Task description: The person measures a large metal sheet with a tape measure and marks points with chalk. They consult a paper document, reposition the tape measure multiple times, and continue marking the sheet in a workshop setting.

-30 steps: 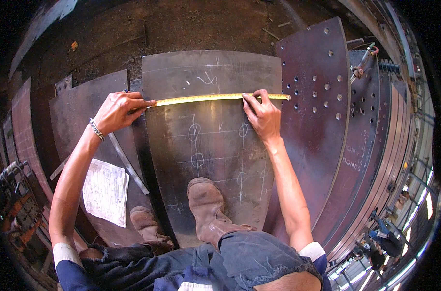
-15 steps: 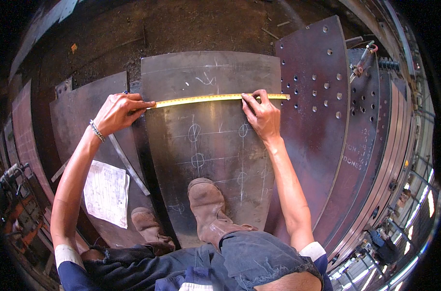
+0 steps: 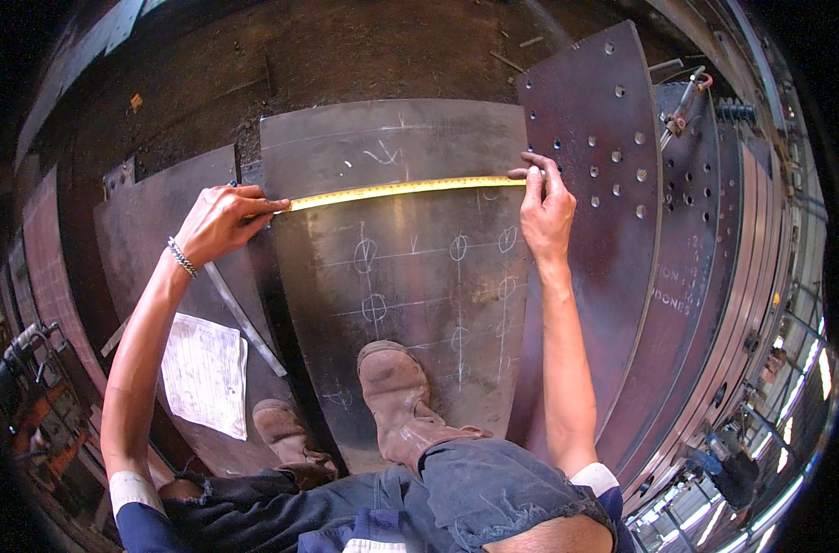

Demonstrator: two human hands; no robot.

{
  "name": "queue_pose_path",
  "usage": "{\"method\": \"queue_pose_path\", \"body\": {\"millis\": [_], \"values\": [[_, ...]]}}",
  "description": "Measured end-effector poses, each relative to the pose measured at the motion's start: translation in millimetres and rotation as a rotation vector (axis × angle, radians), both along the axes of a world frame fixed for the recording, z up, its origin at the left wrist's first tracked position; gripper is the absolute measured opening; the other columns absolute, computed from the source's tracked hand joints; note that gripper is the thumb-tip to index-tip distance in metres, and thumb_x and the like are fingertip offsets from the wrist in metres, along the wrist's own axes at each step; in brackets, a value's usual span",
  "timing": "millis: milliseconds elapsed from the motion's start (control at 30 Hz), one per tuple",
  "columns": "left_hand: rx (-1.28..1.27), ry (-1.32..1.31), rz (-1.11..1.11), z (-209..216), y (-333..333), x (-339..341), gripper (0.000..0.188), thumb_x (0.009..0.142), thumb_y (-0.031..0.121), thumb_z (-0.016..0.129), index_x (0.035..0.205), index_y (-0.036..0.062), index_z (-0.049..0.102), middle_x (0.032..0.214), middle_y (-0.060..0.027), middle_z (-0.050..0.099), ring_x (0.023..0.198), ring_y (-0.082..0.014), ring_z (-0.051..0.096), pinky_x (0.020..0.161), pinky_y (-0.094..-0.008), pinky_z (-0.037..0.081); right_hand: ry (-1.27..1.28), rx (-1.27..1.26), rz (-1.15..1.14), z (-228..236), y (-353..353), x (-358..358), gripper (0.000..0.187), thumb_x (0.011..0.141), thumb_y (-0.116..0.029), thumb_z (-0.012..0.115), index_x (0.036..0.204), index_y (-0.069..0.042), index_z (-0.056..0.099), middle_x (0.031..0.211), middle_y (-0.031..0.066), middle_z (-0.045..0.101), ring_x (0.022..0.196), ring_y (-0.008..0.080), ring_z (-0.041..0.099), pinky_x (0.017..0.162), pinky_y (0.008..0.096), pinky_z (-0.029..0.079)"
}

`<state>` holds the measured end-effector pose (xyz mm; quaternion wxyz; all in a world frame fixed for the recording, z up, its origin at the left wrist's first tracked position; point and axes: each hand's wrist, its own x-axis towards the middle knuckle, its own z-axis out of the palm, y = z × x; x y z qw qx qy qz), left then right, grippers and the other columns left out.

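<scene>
A yellow measuring tape (image 3: 401,189) is stretched straight across a grey steel plate (image 3: 396,138) marked with chalk lines and circles. My left hand (image 3: 221,221) pinches the tape's left end at the plate's left edge. At the plate's right edge my right hand (image 3: 544,207) holds the tape's other end down with its fingertips. My right boot (image 3: 396,396) stands on the plate's near part; my left boot (image 3: 286,433) is beside it on the neighbouring plate.
A darker plate with several drilled holes (image 3: 604,157) overlaps on the right, with more stacked plates beyond. A paper drawing (image 3: 203,373) and a thin metal strip (image 3: 244,318) lie on the left plate. A clamp tool (image 3: 687,97) rests at upper right.
My right hand has slid along the tape to the plate's right edge. The left hand stays at the left edge.
</scene>
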<state>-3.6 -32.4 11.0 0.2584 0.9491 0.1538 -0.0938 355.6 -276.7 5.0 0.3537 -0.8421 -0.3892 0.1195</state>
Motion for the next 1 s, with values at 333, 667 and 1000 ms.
{"method": "queue_pose_path", "body": {"millis": [333, 667, 1000], "values": [[0.021, -0.004, -0.014, 2.0, 0.5, 2.3, 0.037, 0.083, 0.007, 0.067, 0.118, 0.0168, 0.073, 0.085, -0.008, 0.065, 0.07, -0.0236, 0.064, 0.067, -0.037, 0.053, 0.017, -0.082, -0.044, -8.7, -8.8, -0.7, 0.022, 0.101, -0.022, 0.052, 0.101, -0.004, 0.064, 0.072, 0.0116, 0.067, 0.064, 0.0267, 0.067, 0.061, 0.0392, 0.049], [0.011, -0.022, -0.007, 4.9, -0.3, 4.2, 0.035, 0.084, 0.007, 0.066, 0.117, 0.0146, 0.073, 0.083, -0.0085, 0.064, 0.069, -0.0236, 0.063, 0.066, -0.0366, 0.052, 0.085, -0.033, -0.03, -8.6, -6.1, -1.3, 0.026, 0.1, -0.023, 0.055, 0.097, 0.0, 0.068, 0.091, 0.0136, 0.069, 0.082, 0.0273, 0.067, 0.074, 0.036, 0.051], [-0.044, 0.032, 0.031, 6.2, 0.5, 4.7, 0.038, 0.082, 0.008, 0.066, 0.119, 0.0162, 0.072, 0.083, -0.0106, 0.064, 0.074, -0.0303, 0.064, 0.069, -0.0404, 0.051, 0.004, 0.033, -0.012, -4.9, -1.6, -1.5, 0.029, 0.102, -0.024, 0.054, 0.088, 0.001, 0.064, 0.077, 0.0107, 0.062, 0.068, 0.0217, 0.061, 0.064, 0.0348, 0.047]]}}
